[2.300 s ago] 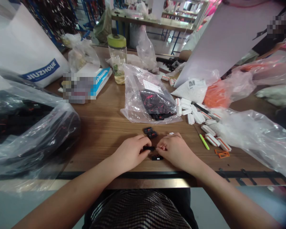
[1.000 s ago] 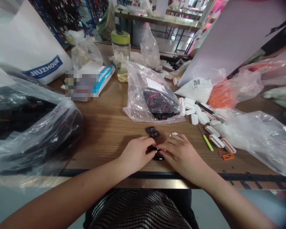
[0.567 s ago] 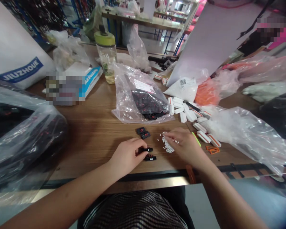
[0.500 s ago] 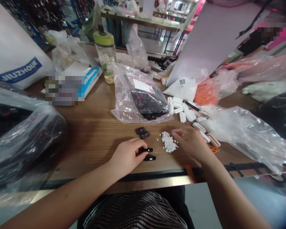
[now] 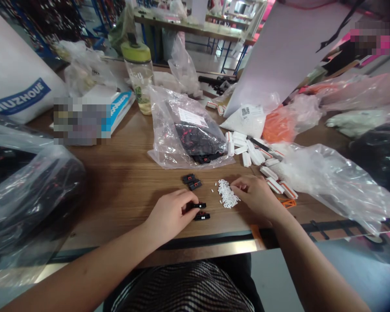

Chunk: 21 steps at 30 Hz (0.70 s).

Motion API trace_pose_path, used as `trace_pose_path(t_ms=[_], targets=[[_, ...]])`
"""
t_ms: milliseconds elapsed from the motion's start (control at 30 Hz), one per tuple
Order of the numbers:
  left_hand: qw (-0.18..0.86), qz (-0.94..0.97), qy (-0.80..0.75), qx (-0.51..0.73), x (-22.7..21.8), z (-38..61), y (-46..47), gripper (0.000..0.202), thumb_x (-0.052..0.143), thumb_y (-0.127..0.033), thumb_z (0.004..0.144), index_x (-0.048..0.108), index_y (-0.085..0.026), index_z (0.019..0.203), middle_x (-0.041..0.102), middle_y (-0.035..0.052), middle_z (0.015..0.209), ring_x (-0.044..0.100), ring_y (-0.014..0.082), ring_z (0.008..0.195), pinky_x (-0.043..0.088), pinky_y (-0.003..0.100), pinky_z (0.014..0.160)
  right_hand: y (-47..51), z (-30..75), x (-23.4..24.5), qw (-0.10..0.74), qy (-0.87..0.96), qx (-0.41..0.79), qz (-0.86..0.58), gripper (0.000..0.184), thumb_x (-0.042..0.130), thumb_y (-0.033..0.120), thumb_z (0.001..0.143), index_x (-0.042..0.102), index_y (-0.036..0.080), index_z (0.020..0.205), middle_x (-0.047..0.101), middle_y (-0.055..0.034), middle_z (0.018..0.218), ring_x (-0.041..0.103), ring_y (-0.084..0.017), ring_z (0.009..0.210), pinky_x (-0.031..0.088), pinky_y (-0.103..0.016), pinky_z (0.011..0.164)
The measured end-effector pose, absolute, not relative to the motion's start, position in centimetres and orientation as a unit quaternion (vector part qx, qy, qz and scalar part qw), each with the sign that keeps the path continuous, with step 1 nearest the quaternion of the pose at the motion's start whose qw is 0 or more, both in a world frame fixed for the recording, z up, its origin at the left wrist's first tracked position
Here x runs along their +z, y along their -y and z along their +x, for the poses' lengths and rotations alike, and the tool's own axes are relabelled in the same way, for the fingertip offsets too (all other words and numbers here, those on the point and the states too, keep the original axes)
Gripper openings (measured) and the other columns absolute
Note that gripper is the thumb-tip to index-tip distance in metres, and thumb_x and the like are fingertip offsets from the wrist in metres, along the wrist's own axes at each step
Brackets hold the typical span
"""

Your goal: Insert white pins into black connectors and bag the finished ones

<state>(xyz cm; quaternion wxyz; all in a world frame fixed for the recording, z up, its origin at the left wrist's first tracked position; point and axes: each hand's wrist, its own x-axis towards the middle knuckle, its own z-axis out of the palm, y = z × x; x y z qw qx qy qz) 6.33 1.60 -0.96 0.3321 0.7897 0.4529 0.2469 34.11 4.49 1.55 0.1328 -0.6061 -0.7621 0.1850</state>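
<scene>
Left hand (image 5: 169, 212): fingers clamped on 1 black block (image 5: 200, 206), left of white pegs (image 5: 228, 196); I'd hold it steady. Right hand (image 5: 255, 193): beside pegs; fingers' closure, I can't tell; I'd pinch lightly.

The left grip (image 5: 170, 212) and the right grip (image 5: 257, 195) are bare, and so are the left forearm (image 5: 94, 269) and the right forearm (image 5: 315, 264) behind them. A small spot (image 5: 85, 271) marks the left forearm, well back from its grip. Below and between the grips lies a checked garment (image 5: 185, 288) — fine dark and pale squares, rippling into wavy lines over the folds — with plain black cloth (image 5: 245, 275) along its right side.
</scene>
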Motion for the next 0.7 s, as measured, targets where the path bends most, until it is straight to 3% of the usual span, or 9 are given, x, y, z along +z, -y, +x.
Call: trace_pose_path(t_ms=[400, 700], targets=[[0.328, 0.791, -0.456, 0.243, -0.9, 6.3, -1.5, 0.003, 0.064, -0.022, 0.086, 0.065, -0.020, 0.089, 0.058, -0.0020, 0.074, 0.051, 0.0122, 0.062, 0.039, 0.027, 0.060, -4.3, 36.1, 1.0, 0.119, 0.786, 0.068, -0.603, 0.022, 0.053, 0.025, 0.090, 0.070, 0.020, 0.076, 0.073, -0.0062, 0.084, 0.064, -0.023, 0.083, 0.043, -0.038, 0.081], [0.334, 0.787, -0.455, 0.247, -0.7, 6.4, -1.6, 0.004, 0.065, -0.023, 0.086, 0.065, -0.020, 0.089, 0.058, -0.0020, 0.073, 0.050, 0.0122, 0.061, 0.039, 0.027, 0.059, -4.0, 37.4, 1.5, 0.174, 0.739, 0.153, -0.633, 0.021, 0.058, 0.032, 0.088, 0.077, 0.022, 0.091, 0.076, -0.0047, 0.093, 0.069, -0.022, 0.086, 0.051, -0.035, 0.079]])
